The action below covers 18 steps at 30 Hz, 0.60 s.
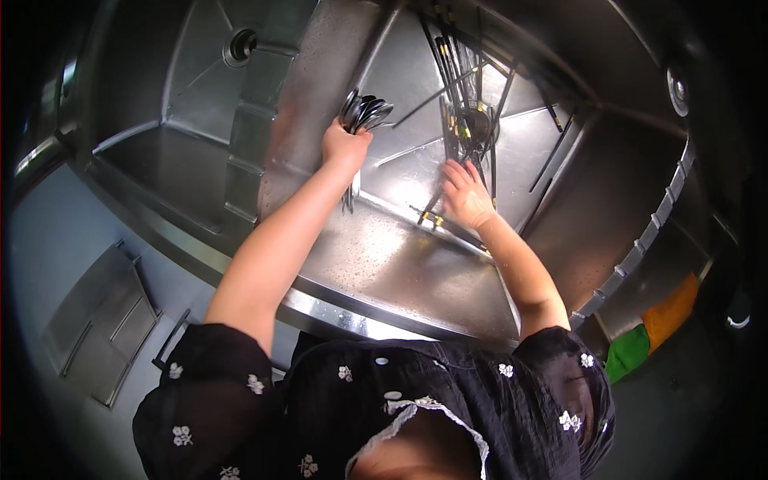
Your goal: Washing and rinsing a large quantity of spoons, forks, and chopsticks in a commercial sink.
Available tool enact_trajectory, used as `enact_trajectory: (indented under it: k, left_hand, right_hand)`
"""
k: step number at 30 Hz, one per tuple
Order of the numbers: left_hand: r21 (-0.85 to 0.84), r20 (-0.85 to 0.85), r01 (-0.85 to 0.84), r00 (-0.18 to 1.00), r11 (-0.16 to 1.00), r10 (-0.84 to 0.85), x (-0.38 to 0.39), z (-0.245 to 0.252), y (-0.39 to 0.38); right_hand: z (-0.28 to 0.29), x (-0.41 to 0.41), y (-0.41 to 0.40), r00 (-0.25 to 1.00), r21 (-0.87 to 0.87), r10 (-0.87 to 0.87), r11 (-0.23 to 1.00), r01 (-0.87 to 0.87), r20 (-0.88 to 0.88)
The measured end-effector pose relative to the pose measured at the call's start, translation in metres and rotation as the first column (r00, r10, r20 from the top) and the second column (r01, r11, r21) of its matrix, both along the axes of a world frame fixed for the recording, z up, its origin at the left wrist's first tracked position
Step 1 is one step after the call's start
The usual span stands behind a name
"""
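In my left hand [348, 147] is a bunch of metal spoons [365, 111], gripped around the handles, bowls up and handle ends showing below the fist. It is held above the left side of a deep stainless steel sink basin [408, 174]. Many thin black chopsticks [450, 66] with gold-coloured bands lie loosely in that basin, heaped over and around the round drain [478, 125]. My right hand [465, 192] is low over the near end of the heap, fingers spread and slightly blurred; whether it touches the chopsticks cannot be told.
A second steel basin [195, 144] with a drain lies to the left, past a divider. Another basin wall and a ridged divider [648, 231] stand to the right. Green cloth [629, 354] and orange cloth [672, 312] hang at the lower right. The sink's front rim [336, 312] runs before me.
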<state>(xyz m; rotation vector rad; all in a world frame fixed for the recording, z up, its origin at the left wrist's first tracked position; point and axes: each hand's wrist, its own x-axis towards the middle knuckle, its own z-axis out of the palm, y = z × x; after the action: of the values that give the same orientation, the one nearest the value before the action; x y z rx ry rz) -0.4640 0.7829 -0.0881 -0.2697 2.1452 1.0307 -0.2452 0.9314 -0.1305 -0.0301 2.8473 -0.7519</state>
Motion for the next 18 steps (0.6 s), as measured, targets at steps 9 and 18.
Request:
enact_trajectory:
  k: [9, 18]
  left_hand:
    - [-0.586, -0.392, 0.124, 0.822, 0.801, -0.414, 0.019, -0.056, 0.004]
    - [-0.642, -0.164, 0.366, 0.792, 0.673, -0.588, 0.033, -0.037, 0.005]
  right_hand:
    - [-0.014, -0.029, 0.004, 0.704, -0.102, -0.696, 0.717, 0.689, -0.143]
    - [-0.028, -0.100, 0.058, 0.526, -0.043, -0.839, 0.536, 0.843, -0.141]
